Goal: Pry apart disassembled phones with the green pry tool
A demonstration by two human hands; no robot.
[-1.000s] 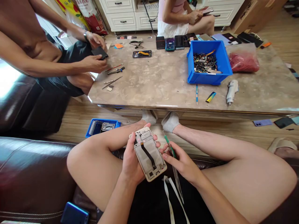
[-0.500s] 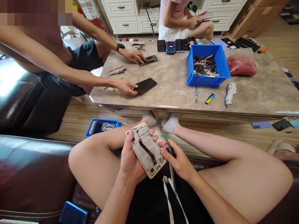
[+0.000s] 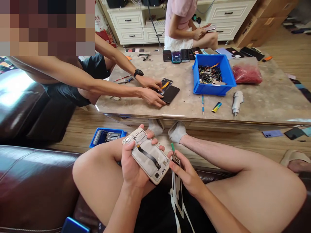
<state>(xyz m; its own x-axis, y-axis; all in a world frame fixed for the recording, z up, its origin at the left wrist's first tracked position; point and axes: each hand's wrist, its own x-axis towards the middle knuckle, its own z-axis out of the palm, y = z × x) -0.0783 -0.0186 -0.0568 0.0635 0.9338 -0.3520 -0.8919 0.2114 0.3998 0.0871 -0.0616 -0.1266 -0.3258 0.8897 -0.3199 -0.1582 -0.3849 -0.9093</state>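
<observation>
My left hand (image 3: 133, 161) is wrapped round a white phone frame (image 3: 149, 158), its inner side facing up with a black ribbon cable (image 3: 148, 155) across it. The frame is tilted above my lap. Just to its right, my right hand (image 3: 186, 171) grips a thin, long phone part (image 3: 177, 184) with black and white areas, seen at a steep angle. A green-ended tool (image 3: 172, 147) sticks up from the same fingers; its lower part is hidden. My right fingertips are close to the frame's lower right edge.
Across the table (image 3: 136, 108), a person's hands hold a black screen (image 3: 171, 94) and an open phone (image 3: 167, 83). A blue bin (image 3: 213, 89) of parts, a red-filled bag (image 3: 247, 72), a white power tool (image 3: 237, 103) stand right. A smaller blue bin (image 3: 91, 142) is on the floor.
The part in my right hand has turned to show more of its face. My left hand and frame shifted slightly left. The other person's hands brought the screen and open phone together.
</observation>
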